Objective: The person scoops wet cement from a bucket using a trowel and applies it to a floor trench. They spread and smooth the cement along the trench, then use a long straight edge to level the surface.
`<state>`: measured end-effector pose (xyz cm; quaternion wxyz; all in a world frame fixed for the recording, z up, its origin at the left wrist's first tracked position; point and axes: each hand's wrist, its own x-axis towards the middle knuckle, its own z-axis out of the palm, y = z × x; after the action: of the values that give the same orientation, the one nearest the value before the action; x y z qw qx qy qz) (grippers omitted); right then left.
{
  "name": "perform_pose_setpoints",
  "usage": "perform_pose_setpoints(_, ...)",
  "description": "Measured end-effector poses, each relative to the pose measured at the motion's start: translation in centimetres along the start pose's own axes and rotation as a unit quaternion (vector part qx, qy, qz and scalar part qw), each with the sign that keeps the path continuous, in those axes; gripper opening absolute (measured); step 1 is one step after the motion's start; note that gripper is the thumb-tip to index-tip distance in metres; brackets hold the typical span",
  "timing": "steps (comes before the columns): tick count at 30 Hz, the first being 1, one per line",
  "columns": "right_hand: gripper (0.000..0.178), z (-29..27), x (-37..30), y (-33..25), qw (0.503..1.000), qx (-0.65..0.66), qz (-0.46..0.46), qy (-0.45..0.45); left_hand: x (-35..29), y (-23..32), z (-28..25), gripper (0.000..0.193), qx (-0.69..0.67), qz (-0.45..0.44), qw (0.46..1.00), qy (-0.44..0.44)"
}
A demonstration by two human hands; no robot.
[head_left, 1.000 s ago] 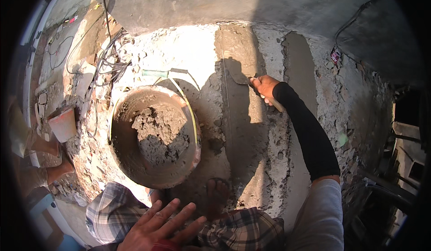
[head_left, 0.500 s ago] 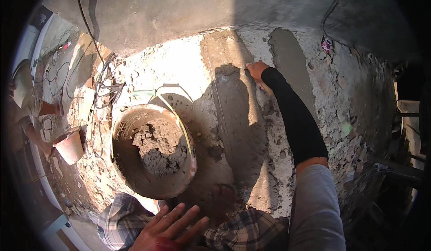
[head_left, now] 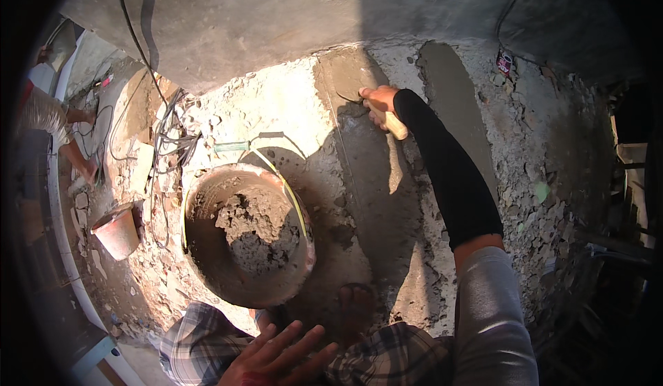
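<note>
One worker, two bare hands, one trowel [head_left: 395, 126]: the R hand [head_left: 380, 101] has its fingers curled tight round the tool's wooden grip, over the upper end of the L of two mortar strips; the L hand [head_left: 283, 358], fingers spread & apart, is low in frame by the plaid cloth [head_left: 200, 341] at the worker's knees. Trowel's long axis runs diag.: rounded, pale handle end points lower R, dark thin blade upper L, seen nearly edge-on; can't tell if it touches the surface. L strip [head_left: 376, 213], smooth & wet-looking, part in shadow, runs from the worker's side twd. the wall [head_left: 262, 20]; R strip [head_left: 452, 89], grey w/ a rounded far end, lies roughly alongside, w/ rough, crumbly ground btwn. Two buckets: one lg., round, mud-caked bucket [head_left: 214, 265] just L of the L strip, holding lumpy grey mortar [head_left: 259, 227], its one thin yellowish handle [head_left: 293, 199] fitted w/ a green grip [head_left: 231, 147]; one sm., tapered, pinkish bucket [head_left: 117, 235] farther L. Dark cables [head_left: 176, 144] tangle nr. the wall's L end; one crumpled wrapper [head_left: 504, 62] sits R, nr. the wall's foot. One black sleeve [head_left: 449, 172] covers the R forearm, grey fabric [head_left: 494, 303] above it. One other person [head_left: 41, 113], partly visible, is at far L.
</note>
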<state>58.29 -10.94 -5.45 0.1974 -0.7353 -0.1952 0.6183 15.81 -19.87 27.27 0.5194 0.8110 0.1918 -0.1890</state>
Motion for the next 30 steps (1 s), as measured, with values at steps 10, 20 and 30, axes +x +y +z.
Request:
perform_pose_setpoints(10, 0.044, -0.6, -1.2, -1.5, 0.997, -0.036, 0.001, 0.072, -1.5, -1.0, 0.6, 0.084, -0.510, -0.156, 0.846, 0.017)
perform_pose_setpoints(20, 0.055, 0.2, 1.1, -2.2, 0.960, -0.268, -0.003, 0.083, 0.5, -0.2, 0.3, 0.083, -0.456, -0.164, 0.874, 0.028)
perform_pose_setpoints(30, 0.040, -6.8, 0.1, 2.7, 0.891, -0.423, -0.047, 0.155, 1.1, 0.3, 0.3, 0.076, -0.434, -0.187, 0.881, 0.019)
